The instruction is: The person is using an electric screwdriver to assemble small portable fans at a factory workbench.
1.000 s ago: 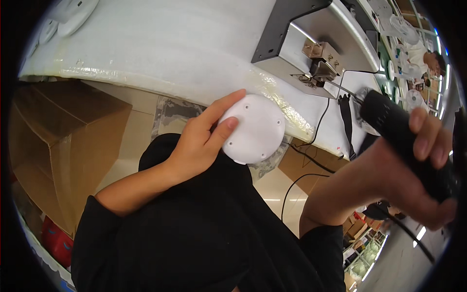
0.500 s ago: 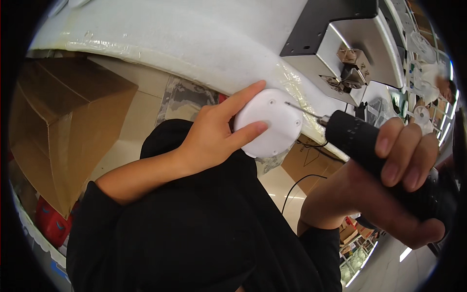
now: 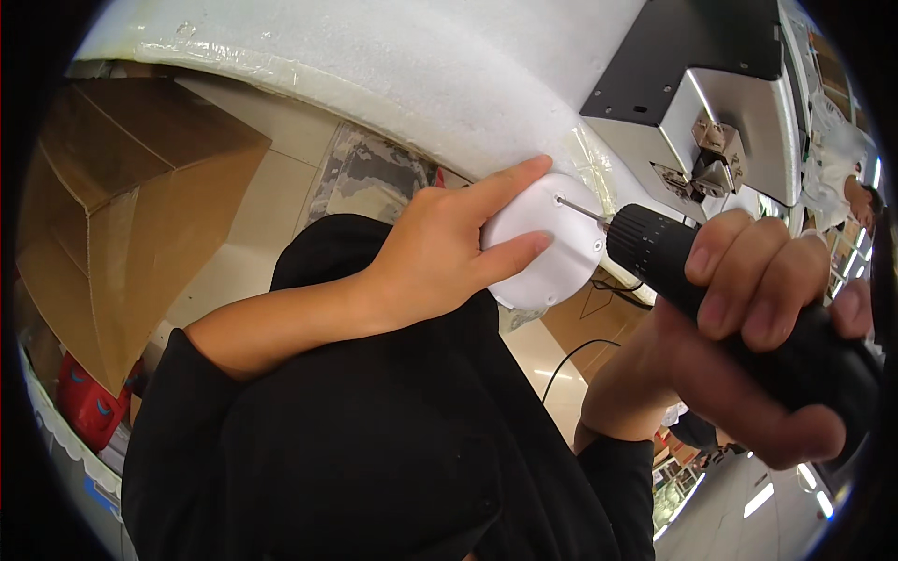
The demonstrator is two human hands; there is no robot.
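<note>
My left hand [image 3: 449, 234] grips a round white plastic disc-shaped part [image 3: 533, 266], thumb on its face and index finger along its upper edge. Small screw holes sit near the disc's rim. My right hand [image 3: 758, 299] is wrapped round a black power screwdriver [image 3: 659, 252]. Its long thin bit [image 3: 582, 210] reaches left, and the tip meets the hole at the top of the disc. Whether a screw sits in that hole is too small to tell. The disc is held at the near edge of the white-covered table, above my lap.
The white padded table [image 3: 393, 70] has a taped, wrapped edge. A metal feeder-like device [image 3: 683, 112] with a black plate stands on it at the right. A large cardboard box [image 3: 131, 187] is at the left, near a red object [image 3: 89, 407]. Another person [image 3: 851, 178] is at the far right.
The screwdriver's bit tip has come from just right of the top hole onto it. The disc and my left hand appear further right in view, as does the metal device.
</note>
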